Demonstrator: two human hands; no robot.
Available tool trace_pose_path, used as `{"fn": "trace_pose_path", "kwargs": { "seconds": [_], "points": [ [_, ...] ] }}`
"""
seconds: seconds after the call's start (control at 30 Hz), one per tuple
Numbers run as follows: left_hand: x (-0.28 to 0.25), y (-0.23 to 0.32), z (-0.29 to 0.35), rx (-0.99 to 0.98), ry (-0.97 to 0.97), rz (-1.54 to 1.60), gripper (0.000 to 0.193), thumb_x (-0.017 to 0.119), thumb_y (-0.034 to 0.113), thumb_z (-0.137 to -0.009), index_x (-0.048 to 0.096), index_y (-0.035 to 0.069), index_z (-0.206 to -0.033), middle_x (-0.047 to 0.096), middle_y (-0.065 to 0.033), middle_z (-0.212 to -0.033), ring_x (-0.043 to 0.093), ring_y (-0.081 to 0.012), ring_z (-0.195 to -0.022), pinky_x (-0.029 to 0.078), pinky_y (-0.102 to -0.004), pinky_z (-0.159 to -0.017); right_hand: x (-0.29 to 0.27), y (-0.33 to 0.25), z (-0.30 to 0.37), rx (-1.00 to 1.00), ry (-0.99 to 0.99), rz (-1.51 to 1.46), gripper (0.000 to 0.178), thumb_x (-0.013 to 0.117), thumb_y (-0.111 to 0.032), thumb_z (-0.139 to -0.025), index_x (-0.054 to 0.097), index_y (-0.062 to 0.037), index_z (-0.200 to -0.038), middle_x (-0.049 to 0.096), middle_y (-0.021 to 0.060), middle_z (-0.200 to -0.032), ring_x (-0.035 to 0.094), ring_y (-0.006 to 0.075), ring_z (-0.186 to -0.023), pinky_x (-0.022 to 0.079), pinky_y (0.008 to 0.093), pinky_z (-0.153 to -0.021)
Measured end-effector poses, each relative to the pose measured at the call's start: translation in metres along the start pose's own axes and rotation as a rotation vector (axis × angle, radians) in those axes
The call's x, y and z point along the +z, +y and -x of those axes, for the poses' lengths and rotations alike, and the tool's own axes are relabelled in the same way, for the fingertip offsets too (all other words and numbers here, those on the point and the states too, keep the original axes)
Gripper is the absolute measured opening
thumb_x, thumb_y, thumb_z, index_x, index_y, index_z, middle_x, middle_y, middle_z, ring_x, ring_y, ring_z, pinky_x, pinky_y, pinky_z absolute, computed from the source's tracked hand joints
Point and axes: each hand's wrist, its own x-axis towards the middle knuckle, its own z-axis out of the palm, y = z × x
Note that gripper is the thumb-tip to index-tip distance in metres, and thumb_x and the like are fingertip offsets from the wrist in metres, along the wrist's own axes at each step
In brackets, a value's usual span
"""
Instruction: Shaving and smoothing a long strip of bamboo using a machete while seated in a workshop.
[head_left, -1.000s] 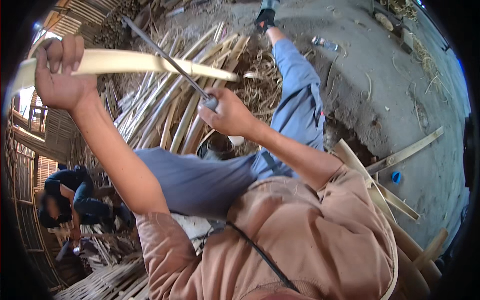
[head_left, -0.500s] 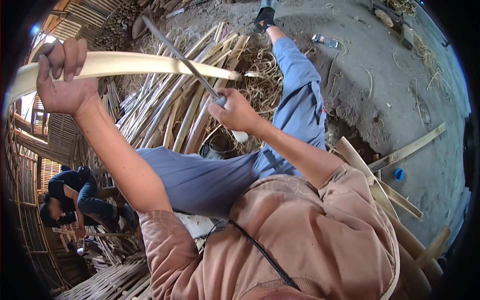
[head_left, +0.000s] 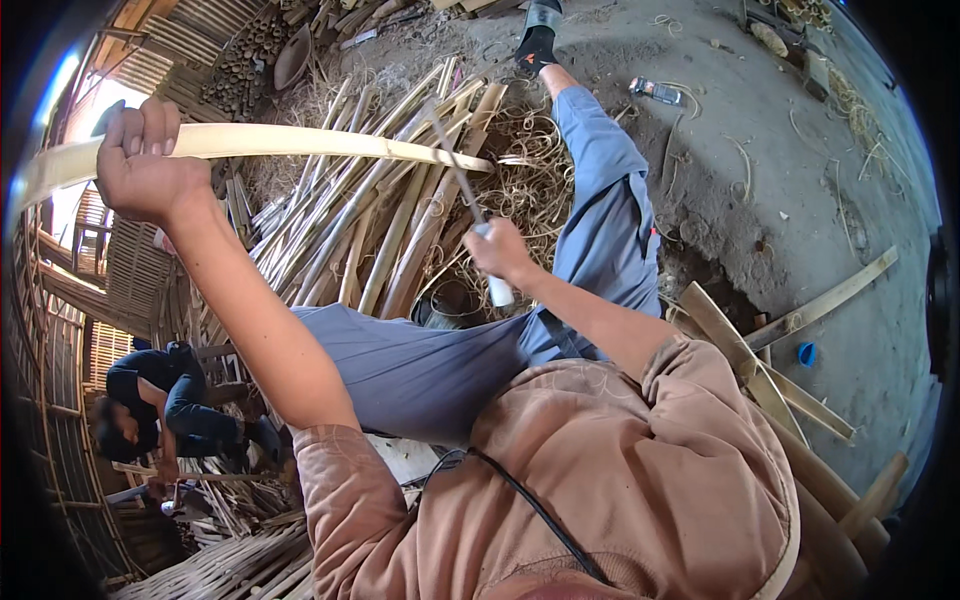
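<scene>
A long pale yellow strip (head_left: 300, 142) is up over the far part of the stick pile (head_left: 375, 235). It looks smooth and bends in a soft curve. It has a small bump partway along, and it gets thin at the end over the pile. Its other end runs far out to the left of the pile.

The left hand (head_left: 150, 165), left of the pile, has its fingers bent round the strip and pressed on it. The right hand (head_left: 497, 252), at the pile's right side, has its fingers closed round the handle of a knife (head_left: 457, 168). The thin grey blade crosses the strip near its thin end. I can't tell if they touch.

The brown shirt (head_left: 610, 450), on the pile's near side, has faint marks too blurry to read. A small bottle-like thing (head_left: 657, 91), far right of the pile, is too small to read.

Curly shavings (head_left: 530, 170) lie just right of the pile. The grey ground (head_left: 740, 190) past them looks rough. A blue cup (head_left: 806, 354) sits well right of the pile. Left of the pile is a slatted wall (head_left: 135, 270), and near it another person (head_left: 165, 400) bends down.
</scene>
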Motion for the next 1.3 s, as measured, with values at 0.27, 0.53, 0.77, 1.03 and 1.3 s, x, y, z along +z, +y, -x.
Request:
{"fn": "trace_pose_path", "kwargs": {
  "seconds": [0.27, 0.53, 0.77, 1.03, 1.3],
  "points": [
    [0.000, 0.010, -0.017, 0.118, 0.346, -0.182, 0.028, 0.048, 0.001, -0.086, 0.033, 0.012, -0.065, 0.023, 0.0024, -0.058, 0.024, -0.0094, -0.043, 0.020, -0.0263, -0.043, 0.016, -0.144, 0.037, -0.632, -0.196, 0.038, 0.016, 0.063, -0.009, -0.080, 0.062, -0.0032, -0.095, 0.062, 0.0124, -0.063, 0.061, 0.0247, -0.055, 0.050, 0.0375, -0.059],
    [-0.018, -0.020, -0.004, 0.083, 0.464, -0.239, 0.021, 0.047, -0.002, -0.085, 0.038, 0.006, -0.067, 0.027, 0.0020, -0.059, 0.025, -0.0096, -0.044, 0.022, -0.0276, -0.043, 0.007, -0.116, 0.063, -0.409, -0.138, 0.074, 0.017, 0.062, -0.011, -0.078, 0.060, 0.0019, -0.090, 0.061, 0.0223, -0.064, 0.063, 0.0382, -0.061, 0.052, 0.0429, -0.064],
    [-0.013, -0.017, -0.001, 0.107, 0.407, -0.201, 0.015, 0.052, -0.002, -0.083, 0.040, 0.000, -0.075, 0.030, -0.0010, -0.060, 0.028, -0.0110, -0.045, 0.023, -0.0287, -0.044, -0.005, -0.121, 0.030, -0.421, -0.161, 0.069, 0.016, 0.061, -0.013, -0.082, 0.062, 0.0017, -0.088, 0.061, 0.0140, -0.065, 0.060, 0.0267, -0.057, 0.051, 0.0385, -0.060],
    [-0.021, -0.027, -0.008, 0.086, 0.472, -0.268, 0.018, 0.051, 0.000, -0.083, 0.039, 0.004, -0.069, 0.027, -0.0009, -0.062, 0.032, -0.0139, -0.047, 0.026, -0.0296, -0.044, 0.000, -0.149, 0.035, -0.559, -0.192, 0.123, 0.018, 0.065, -0.015, -0.081, 0.060, 0.0019, -0.087, 0.062, 0.0195, -0.066, 0.061, 0.0354, -0.059, 0.051, 0.0421, -0.063],
    [-0.010, -0.019, -0.001, 0.120, 0.434, -0.238, 0.025, 0.050, -0.004, -0.080, 0.031, 0.003, -0.064, 0.028, -0.0019, -0.061, 0.025, -0.0119, -0.045, 0.020, -0.0287, -0.043, -0.009, -0.081, 0.018, -0.515, -0.032, 0.255, 0.016, 0.062, -0.015, -0.081, 0.061, 0.0014, -0.084, 0.062, 0.0192, -0.065, 0.063, 0.0353, -0.061, 0.053, 0.0426, -0.063]
  ]
}}
